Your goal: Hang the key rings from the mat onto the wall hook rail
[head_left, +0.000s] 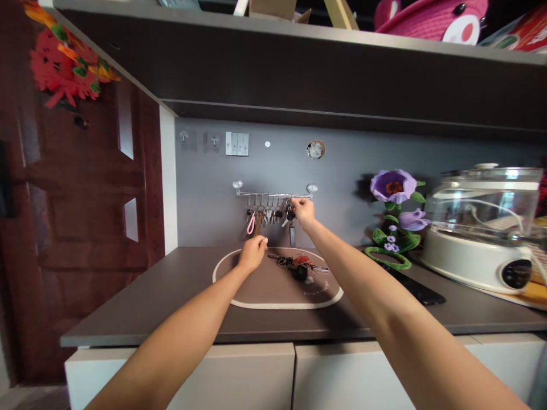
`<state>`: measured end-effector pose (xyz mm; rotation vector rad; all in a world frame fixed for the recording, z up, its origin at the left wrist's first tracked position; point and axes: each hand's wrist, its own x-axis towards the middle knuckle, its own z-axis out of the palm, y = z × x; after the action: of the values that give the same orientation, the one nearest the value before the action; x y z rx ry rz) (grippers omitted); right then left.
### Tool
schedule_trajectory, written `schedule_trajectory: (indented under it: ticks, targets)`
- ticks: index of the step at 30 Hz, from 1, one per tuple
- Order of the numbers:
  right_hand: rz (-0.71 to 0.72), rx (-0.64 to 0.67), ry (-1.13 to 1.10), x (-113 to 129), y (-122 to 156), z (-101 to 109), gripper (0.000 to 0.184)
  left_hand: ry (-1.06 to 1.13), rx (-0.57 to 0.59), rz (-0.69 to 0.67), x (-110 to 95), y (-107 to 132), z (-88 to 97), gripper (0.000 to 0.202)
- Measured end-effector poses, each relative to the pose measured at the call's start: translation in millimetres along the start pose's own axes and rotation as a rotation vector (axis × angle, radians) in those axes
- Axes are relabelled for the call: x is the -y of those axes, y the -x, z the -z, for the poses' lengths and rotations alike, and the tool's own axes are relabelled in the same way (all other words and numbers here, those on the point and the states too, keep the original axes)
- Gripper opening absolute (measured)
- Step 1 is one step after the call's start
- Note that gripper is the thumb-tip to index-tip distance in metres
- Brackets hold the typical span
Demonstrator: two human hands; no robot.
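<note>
While your right hand (303, 212) is raised to the right end of the clear rack (273, 195) on the wall, its thumb and fingers pinch the top of a bunch of keys (290, 215), which hangs just below the bar with a dark fob and a long tag (292, 234) dangling under it. Your left hand (253, 253) is lower, in front of the wall, its fingers curled; you cannot tell from this angle whether they grip the brown strap (258, 222) that hangs down behind them. Beside that strap, a pink loop (250, 224) hangs among other small keys along the rack. Below your hands, another heap of keys (299, 267), with red and black pieces, lies on the oval mat (252, 293) on the counter (149, 290). To your right stand a purple flower (394, 186) and a glass-topped appliance (457, 256).
</note>
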<state>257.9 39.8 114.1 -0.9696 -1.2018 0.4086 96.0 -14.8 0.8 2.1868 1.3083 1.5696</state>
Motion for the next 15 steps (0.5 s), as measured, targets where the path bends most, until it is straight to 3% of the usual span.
schedule_trajectory:
  ticks: [15]
  targets:
    - [-0.022,-0.135,0.220,-23,-12,-23,0.019,-0.021,0.011,-0.005,-1,-1,-1.1,0.027]
